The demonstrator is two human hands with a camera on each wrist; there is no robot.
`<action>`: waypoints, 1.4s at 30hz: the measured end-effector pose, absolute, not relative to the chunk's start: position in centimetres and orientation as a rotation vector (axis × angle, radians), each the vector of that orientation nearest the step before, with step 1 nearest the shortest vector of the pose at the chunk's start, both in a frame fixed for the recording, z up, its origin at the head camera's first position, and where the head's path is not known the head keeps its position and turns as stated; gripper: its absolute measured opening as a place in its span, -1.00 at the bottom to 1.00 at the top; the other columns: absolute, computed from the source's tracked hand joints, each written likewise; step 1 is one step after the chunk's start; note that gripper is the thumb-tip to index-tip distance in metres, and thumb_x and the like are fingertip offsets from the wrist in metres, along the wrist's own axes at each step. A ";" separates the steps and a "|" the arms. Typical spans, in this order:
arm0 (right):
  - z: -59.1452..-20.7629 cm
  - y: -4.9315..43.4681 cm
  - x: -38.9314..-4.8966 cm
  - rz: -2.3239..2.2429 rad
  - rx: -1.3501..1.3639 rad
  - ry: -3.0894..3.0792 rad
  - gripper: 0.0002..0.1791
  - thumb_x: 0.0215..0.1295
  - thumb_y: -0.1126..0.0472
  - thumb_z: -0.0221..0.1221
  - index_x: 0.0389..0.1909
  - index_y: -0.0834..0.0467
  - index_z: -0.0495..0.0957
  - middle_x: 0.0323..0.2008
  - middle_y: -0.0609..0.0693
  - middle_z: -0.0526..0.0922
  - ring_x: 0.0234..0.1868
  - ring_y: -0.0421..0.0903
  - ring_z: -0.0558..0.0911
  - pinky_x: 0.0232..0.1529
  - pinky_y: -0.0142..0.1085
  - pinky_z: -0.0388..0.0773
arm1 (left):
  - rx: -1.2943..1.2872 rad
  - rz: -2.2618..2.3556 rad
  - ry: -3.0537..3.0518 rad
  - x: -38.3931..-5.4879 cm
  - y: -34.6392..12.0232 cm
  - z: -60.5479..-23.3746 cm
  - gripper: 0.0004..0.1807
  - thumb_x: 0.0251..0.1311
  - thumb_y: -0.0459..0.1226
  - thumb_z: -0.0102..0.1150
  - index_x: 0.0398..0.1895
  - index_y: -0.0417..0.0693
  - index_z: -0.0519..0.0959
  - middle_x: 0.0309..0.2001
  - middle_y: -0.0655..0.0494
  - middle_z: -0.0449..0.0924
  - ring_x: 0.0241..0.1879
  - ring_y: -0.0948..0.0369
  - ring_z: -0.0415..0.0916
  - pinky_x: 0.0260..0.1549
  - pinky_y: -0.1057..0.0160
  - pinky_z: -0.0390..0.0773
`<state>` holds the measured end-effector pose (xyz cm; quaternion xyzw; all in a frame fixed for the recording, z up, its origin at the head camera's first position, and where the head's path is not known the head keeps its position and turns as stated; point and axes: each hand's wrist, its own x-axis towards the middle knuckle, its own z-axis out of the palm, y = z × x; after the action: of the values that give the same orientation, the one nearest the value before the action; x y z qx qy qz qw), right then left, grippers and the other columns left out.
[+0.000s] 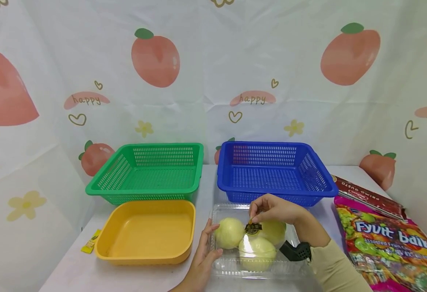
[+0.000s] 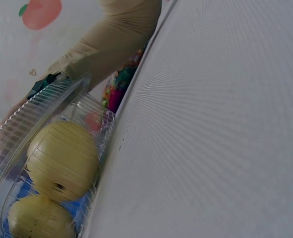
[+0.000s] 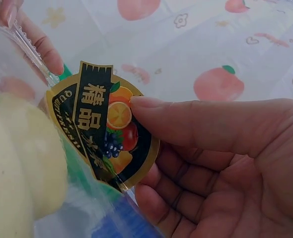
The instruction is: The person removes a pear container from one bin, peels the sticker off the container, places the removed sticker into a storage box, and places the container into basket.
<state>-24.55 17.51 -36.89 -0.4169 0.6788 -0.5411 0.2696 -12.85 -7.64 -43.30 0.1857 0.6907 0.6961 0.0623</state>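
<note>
A clear plastic clamshell box (image 1: 231,272) stands on the table with pale yellow round fruits (image 1: 258,253) inside, three of them showing. My left hand (image 1: 200,259) grips its left side, fingers and thumb at the lid's edge. Over the lid, my right hand (image 1: 277,211) pinches the edge of a black and gold fruit sticker (image 3: 102,129) between thumb and fingers. The pinched side of that sticker stands off the lid; its far side lies close to the plastic. In the left wrist view two fruits (image 2: 62,161) show through the box wall, and the left hand is mostly out of frame.
Behind the box is a blue basket (image 1: 277,196), with a green basket (image 1: 144,191) to its left. A yellow tray (image 1: 145,259) stands left of my left hand, beside a small yellow packet (image 1: 91,241). A candy bag (image 1: 392,239) and a dark red package (image 1: 368,196) lie right.
</note>
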 end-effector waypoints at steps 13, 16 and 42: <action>-36.8 17.7 -24.2 -1.515 -1.133 1.808 -0.78 0.24 0.42 0.09 -0.34 0.59 0.42 -0.37 -0.18 0.60 -0.36 -0.33 0.50 -0.32 -0.49 0.49 | 0.563 2.095 2.090 -12.9 -7.7 -43.3 -0.43 0.28 -0.37 -0.17 0.34 -0.17 -0.01 0.48 -0.11 -0.57 0.44 -0.04 -0.64 0.09 0.82 -0.24; -36.7 17.8 -24.0 -1.533 -1.141 1.808 -0.77 0.24 0.41 0.08 -0.34 0.60 0.41 -0.37 -0.18 0.60 -0.36 -0.33 0.51 -0.32 -0.50 0.49 | 0.559 2.092 2.092 -12.9 -7.7 -43.3 -0.43 0.28 -0.36 -0.17 0.34 -0.16 -0.01 0.48 -0.11 -0.57 0.44 -0.04 -0.63 0.09 0.82 -0.24; -37.3 18.2 -24.2 -1.644 -1.132 1.763 -0.78 0.24 0.44 0.07 -0.35 0.61 0.37 -0.36 -0.18 0.61 -0.32 -0.30 0.53 -0.29 -0.47 0.50 | 0.570 2.088 2.089 -12.9 -7.7 -43.2 -0.43 0.29 -0.38 -0.19 0.35 -0.19 -0.03 0.48 -0.12 -0.57 0.43 0.00 -0.62 0.10 0.81 -0.24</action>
<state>-24.23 18.16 -37.32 -0.4129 0.6431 -0.5998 0.2370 -12.94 -7.69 -43.20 0.1890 0.6930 0.6925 0.0668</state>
